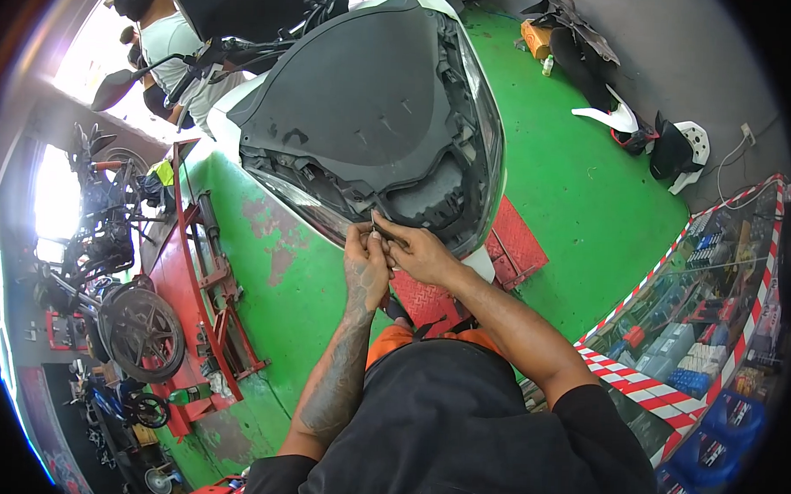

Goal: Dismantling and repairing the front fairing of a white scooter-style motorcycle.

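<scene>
A white scooter's front body (357, 89) fills the upper middle, with a dark grey cover and an exposed black cavity at its near end. My left hand (366, 262), on a tattooed forearm, is closed just in front of that near end. Fingertips of my right hand (420, 252) meet those of the left in a pinch. A small, thin, pale piece (375, 222) shows between the fingers of both hands; it is too small to name. The fingers hide the rest of it.
A red lift platform (428, 300) lies under the scooter on a green floor. Left are a red lift frame (207, 275) and parked motorcycles (107, 263). Right stands a glass display case (698, 301) with striped edging. Loose body panels (678, 148) lie by the wall. A person (172, 48) is beyond the scooter.
</scene>
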The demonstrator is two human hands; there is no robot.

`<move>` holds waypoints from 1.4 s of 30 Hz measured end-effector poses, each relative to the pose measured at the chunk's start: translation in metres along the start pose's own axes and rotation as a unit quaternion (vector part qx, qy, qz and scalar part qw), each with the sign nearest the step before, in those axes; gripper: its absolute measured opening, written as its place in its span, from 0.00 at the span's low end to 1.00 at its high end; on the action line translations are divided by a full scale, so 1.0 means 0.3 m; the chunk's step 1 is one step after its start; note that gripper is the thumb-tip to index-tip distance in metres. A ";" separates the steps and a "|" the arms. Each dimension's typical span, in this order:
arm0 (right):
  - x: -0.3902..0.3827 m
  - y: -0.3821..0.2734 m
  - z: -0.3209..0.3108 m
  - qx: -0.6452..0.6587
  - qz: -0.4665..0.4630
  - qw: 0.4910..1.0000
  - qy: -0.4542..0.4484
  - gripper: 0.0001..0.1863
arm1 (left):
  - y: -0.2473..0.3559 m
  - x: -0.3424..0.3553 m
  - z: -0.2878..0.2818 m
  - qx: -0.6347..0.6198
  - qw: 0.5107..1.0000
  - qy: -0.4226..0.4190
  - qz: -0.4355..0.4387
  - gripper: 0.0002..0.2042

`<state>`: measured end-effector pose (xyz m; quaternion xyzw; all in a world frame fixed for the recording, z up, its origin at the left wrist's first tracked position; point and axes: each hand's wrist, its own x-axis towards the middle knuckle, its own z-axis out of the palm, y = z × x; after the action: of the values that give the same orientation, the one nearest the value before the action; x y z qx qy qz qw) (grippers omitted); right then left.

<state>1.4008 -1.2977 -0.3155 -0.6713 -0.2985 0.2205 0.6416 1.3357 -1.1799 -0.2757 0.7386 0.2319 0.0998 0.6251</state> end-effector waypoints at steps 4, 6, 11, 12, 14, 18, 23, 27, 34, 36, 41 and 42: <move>-0.004 -0.004 -0.014 0.073 0.037 0.996 -0.038 0.33 | -0.016 0.002 -0.005 -0.033 0.999 0.005 0.005 0.09; -0.008 -0.025 -0.011 0.019 0.008 1.000 -0.021 0.35 | -0.018 0.005 -0.020 -0.016 1.000 0.002 -0.011 0.10; -0.017 -0.025 -0.025 -0.019 -0.001 1.000 -0.017 0.35 | -0.003 -0.006 -0.019 0.001 1.000 -0.008 -0.007 0.13; -0.018 -0.037 -0.027 -0.047 0.009 0.999 -0.025 0.35 | -0.006 -0.008 -0.024 -0.003 1.000 -0.005 -0.009 0.14; -0.023 -0.043 -0.021 -0.044 0.011 0.999 -0.013 0.34 | -0.006 -0.007 -0.028 -0.001 1.000 -0.010 -0.004 0.14; -0.010 -0.041 -0.024 -0.045 0.016 0.999 -0.004 0.32 | 0.010 0.003 -0.037 -0.001 1.000 -0.027 -0.012 0.13; 0.019 0.016 -0.014 -0.051 -0.032 0.998 0.020 0.32 | 0.029 0.032 -0.053 -0.002 0.999 -0.036 -0.037 0.13; -0.015 0.030 -0.005 -0.082 -0.054 0.995 0.034 0.34 | 0.116 0.029 -0.101 0.155 0.983 -0.095 -0.038 0.13; -0.051 -0.051 0.059 -0.011 0.020 1.000 0.020 0.38 | 0.150 0.013 -0.151 0.446 0.876 -0.007 0.185 0.09; -0.052 -0.073 0.071 0.015 0.048 0.998 0.024 0.40 | 0.152 0.008 -0.151 0.466 0.863 0.001 0.193 0.08; -0.044 -0.061 0.082 -0.007 0.046 0.998 0.044 0.40 | 0.221 -0.021 -0.089 0.626 0.765 0.022 0.148 0.05; -0.043 -0.056 0.085 -0.004 0.034 0.998 0.051 0.40 | 0.224 -0.010 -0.094 0.627 0.765 0.021 0.148 0.05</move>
<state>1.3722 -1.2880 -0.3021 -0.6938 -0.2429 0.2064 0.6458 1.3353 -1.1641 -0.2046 0.9889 0.1433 0.0387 -0.0044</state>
